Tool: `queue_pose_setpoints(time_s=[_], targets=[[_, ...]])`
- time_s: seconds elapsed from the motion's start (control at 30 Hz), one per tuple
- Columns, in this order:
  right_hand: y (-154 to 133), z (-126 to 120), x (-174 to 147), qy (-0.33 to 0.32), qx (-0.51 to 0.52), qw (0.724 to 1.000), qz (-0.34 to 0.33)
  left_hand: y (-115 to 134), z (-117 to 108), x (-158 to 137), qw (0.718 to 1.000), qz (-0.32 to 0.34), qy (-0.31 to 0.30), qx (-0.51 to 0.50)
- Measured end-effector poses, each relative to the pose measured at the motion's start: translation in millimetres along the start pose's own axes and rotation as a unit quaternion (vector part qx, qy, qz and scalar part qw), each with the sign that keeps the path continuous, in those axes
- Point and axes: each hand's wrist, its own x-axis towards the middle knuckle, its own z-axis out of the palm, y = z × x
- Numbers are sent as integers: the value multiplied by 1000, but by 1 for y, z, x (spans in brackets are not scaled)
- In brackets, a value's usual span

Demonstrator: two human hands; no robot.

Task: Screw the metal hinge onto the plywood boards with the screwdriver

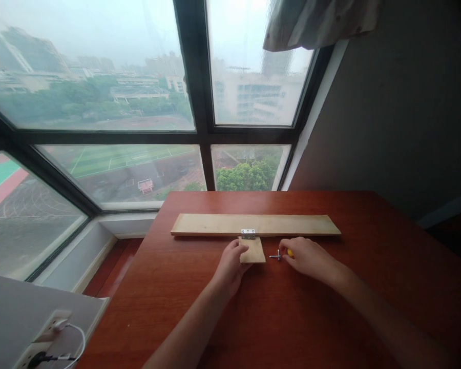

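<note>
While the left hand rests with fingers curled against the small square wood block at frame centre, the right hand closes around a yellow-handled screwdriver just right of it. A shiny metal hinge joins block to the long pale plank on the glossy reddish table.

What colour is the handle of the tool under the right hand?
Yellow; the handle peeks out beside the right hand in the head view.
</note>
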Motion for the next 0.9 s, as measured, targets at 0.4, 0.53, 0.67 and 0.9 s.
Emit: queue_pose_setpoints(time_s=[0.4,0.53,0.67,0.9], targets=[[-7,-25,-6,51,56,997,-22,23,-4,-17,994,-7,-70,81],[-10,-29,-7,63,62,995,-35,23,-22,-17,978,55,-34,197],[-14,-38,-7,80,68,993,-47,33,-41,-12,844,198,56,495],[-23,-62,-5,125,61,989,-44,63,-43,-15,640,303,92,700]])
